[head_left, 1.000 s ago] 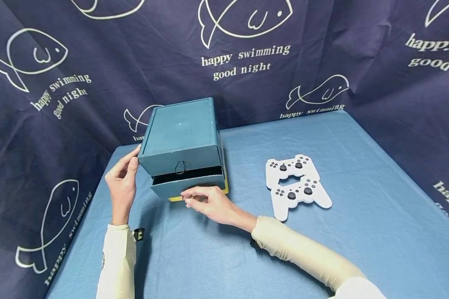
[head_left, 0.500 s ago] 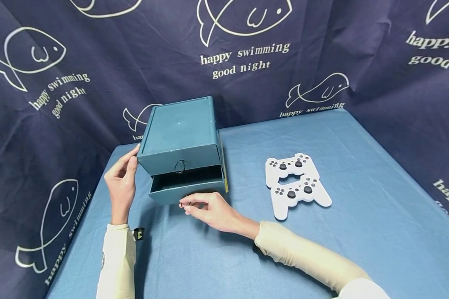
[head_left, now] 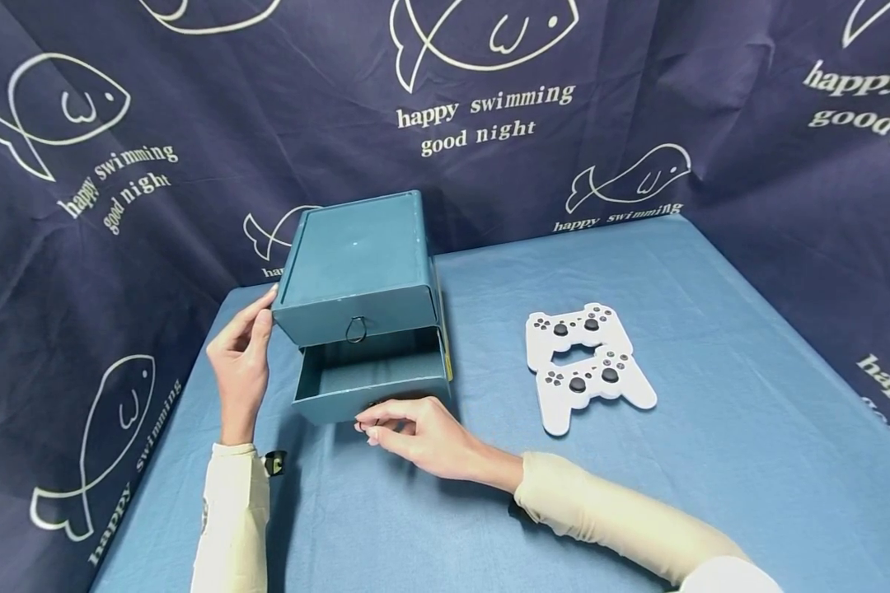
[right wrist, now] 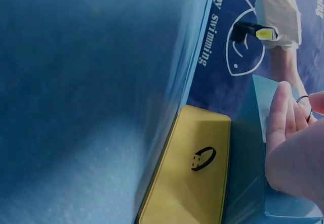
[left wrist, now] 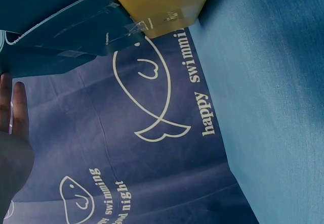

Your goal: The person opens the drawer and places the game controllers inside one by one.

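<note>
A teal drawer box (head_left: 356, 251) stands at the back left of the table. Its middle drawer (head_left: 330, 403) is pulled partway out, and the inside that shows holds nothing visible. My right hand (head_left: 426, 436) pinches the black loop pull (right wrist: 309, 116) on that drawer's front between thumb and fingers. At the box's left front edge, my left hand (head_left: 241, 362) rests its fingertips against the side, fingers mostly straight. The top drawer's front (head_left: 408, 310) is closed, with its own loop (head_left: 357, 330) hanging free. Below, the yellow bottom drawer (right wrist: 187, 183) appears closed in the right wrist view.
Two white game controllers (head_left: 589, 366), or flat controller-shaped pieces, lie touching on the blue tablecloth (head_left: 712, 461) to the right. A dark blue fish-print curtain (head_left: 489, 189) hangs close behind the box and along both sides.
My right hand has drawn the middle drawer toward me, from a narrow gap to well open, covering the yellow drawer in the head view. The left hand stays at the box's side.
</note>
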Demonstrator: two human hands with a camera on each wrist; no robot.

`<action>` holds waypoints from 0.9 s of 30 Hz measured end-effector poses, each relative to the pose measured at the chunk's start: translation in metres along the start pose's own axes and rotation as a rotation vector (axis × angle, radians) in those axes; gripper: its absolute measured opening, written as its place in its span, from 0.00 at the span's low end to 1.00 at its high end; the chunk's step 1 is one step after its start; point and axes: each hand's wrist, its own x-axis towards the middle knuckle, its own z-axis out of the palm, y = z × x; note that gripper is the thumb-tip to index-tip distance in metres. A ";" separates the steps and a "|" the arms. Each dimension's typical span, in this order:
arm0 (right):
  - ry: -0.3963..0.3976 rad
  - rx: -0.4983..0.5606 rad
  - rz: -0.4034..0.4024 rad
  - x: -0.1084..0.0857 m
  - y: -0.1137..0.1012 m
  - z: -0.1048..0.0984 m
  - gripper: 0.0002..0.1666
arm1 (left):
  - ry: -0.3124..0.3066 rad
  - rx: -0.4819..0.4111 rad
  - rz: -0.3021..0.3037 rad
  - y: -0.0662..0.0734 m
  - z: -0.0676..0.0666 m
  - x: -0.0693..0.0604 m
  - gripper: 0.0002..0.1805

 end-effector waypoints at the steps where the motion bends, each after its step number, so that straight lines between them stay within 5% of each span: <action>1: -0.002 0.000 -0.002 -0.001 0.000 0.001 0.14 | 0.003 -0.003 -0.001 0.000 0.000 0.000 0.15; 27: -0.052 0.028 -0.031 -0.030 -0.015 0.018 0.14 | 0.002 -0.059 0.051 -0.003 0.001 0.002 0.15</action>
